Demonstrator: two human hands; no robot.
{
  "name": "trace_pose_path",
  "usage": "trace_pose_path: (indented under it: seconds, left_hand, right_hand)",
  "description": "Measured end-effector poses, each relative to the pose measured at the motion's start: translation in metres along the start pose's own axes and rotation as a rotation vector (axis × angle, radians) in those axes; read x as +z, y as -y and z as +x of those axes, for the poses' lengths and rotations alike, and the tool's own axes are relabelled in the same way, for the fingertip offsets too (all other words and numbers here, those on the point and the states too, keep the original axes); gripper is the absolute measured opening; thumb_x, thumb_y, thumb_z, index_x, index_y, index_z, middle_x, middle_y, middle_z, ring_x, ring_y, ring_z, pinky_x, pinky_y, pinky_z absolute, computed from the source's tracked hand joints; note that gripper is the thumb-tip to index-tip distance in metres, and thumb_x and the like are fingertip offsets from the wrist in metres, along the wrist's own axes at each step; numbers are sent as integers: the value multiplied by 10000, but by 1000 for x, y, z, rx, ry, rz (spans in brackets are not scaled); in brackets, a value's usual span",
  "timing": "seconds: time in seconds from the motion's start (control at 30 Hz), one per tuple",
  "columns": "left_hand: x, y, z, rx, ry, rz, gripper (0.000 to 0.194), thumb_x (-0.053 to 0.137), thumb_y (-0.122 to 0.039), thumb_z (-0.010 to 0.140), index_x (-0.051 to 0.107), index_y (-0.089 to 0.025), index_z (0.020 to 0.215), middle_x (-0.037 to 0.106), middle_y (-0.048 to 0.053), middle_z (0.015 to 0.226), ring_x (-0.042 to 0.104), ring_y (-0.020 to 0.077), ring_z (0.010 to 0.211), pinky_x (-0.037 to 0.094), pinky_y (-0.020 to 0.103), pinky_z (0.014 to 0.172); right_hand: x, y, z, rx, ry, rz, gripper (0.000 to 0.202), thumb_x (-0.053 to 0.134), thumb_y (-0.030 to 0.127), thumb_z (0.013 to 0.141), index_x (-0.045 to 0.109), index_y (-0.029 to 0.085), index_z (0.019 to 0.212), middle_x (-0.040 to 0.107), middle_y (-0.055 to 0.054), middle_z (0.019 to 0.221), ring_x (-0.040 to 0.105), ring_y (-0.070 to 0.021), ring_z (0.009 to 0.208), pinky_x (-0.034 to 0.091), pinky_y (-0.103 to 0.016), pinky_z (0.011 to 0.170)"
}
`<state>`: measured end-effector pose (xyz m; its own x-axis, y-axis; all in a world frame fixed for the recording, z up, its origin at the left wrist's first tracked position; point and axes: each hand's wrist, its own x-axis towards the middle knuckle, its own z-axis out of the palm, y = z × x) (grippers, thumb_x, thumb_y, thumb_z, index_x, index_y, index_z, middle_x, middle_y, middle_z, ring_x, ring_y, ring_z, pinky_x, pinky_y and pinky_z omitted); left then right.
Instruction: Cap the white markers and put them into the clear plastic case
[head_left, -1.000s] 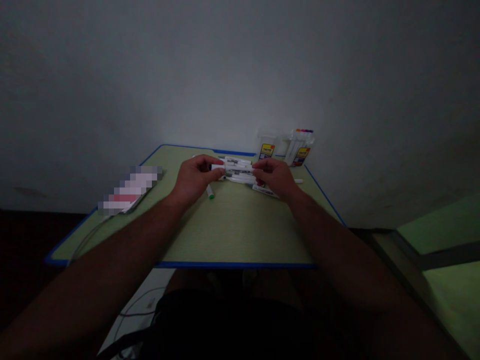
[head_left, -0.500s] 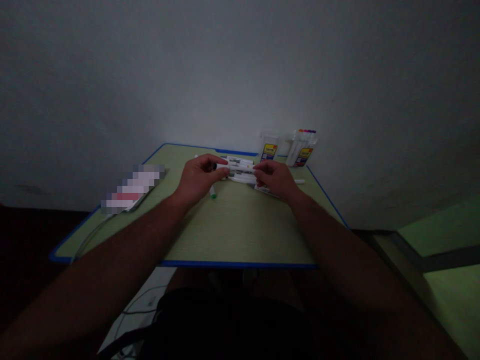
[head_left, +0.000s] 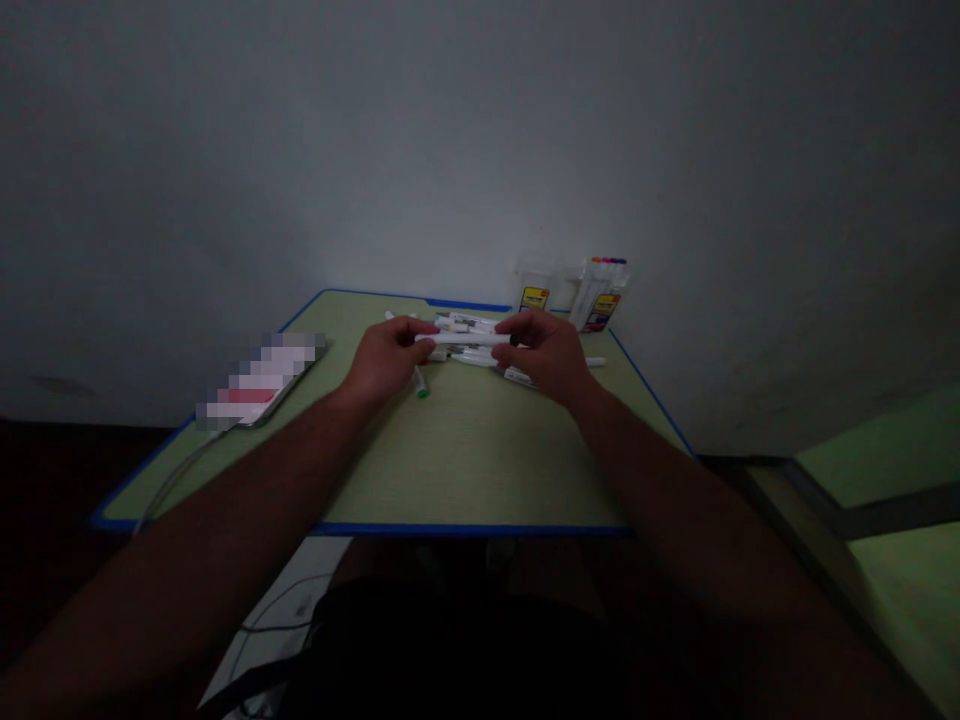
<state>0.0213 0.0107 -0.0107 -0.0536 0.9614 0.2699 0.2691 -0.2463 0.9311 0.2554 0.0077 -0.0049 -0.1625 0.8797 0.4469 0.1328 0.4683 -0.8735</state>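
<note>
A white marker (head_left: 466, 340) lies level between my two hands, just above the tabletop. My left hand (head_left: 384, 358) pinches its left end between thumb and fingers. At the other end, the fingers of my right hand (head_left: 546, 350) are closed on it, and a dark tip shows there. Behind and below it lie several white markers (head_left: 472, 356) in a loose pile, partly covered by the hands. A marker with a green end (head_left: 421, 385) rests beside my left hand. The tip of another white marker (head_left: 595, 362) sticks out past my right hand.
At the back right stand a clear marker case (head_left: 535, 290) with a yellow label and a second case (head_left: 600, 297) holding several coloured-cap markers. A phone-like device (head_left: 262, 385), partly pixelated, lies at the left with a cable. The green table (head_left: 472, 470) has a blue edge; a wall rises behind.
The marker in my hands has been turned: its dark end was at my left hand and now shows at my right. Both hands stay close together over the pile.
</note>
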Motion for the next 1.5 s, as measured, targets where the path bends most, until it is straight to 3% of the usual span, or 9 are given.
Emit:
trace_pose_path:
  seconds: [0.73,0.93,1.13,1.27,1.5]
  left_hand:
    - [-1,10,4,84,-16,-85,151,798,-182,689,790,-190,840,742,35,729,628,148,612,545,296,619]
    - [0,10,5,40,-41,-74,175,803,-185,685,779,-178,858,748,42,763,646,158,637,539,299,634]
    - [0,5,3,54,-87,-155,265,827,-174,627,753,-172,881,740,27,789,641,150,664,546,291,654]
    - [2,3,3,101,-111,-282,336,813,-175,611,722,-178,934,746,28,880,668,146,728,578,289,704]
    - [6,-2,-3,110,58,-449,359,879,-222,594,763,-166,930,763,40,868,708,168,753,611,318,750]
  right_hand:
    - [-1,4,-1,40,-36,-118,274,830,308,692,704,194,908,707,2,745,663,-132,619,585,-294,609]
    - [-2,3,-1,18,-38,-120,277,820,312,693,712,186,914,692,10,714,659,-139,604,552,-286,582]
    - [-5,-5,1,-38,-88,-349,172,807,253,713,719,202,852,740,-19,812,653,-154,708,552,-320,702]
    - [-4,-10,0,-74,-18,-550,141,789,204,743,734,216,872,757,-21,855,665,-167,748,542,-337,756]
    - [0,-6,-5,-100,82,-679,148,763,187,799,761,238,938,776,-30,916,706,-204,845,543,-391,854]
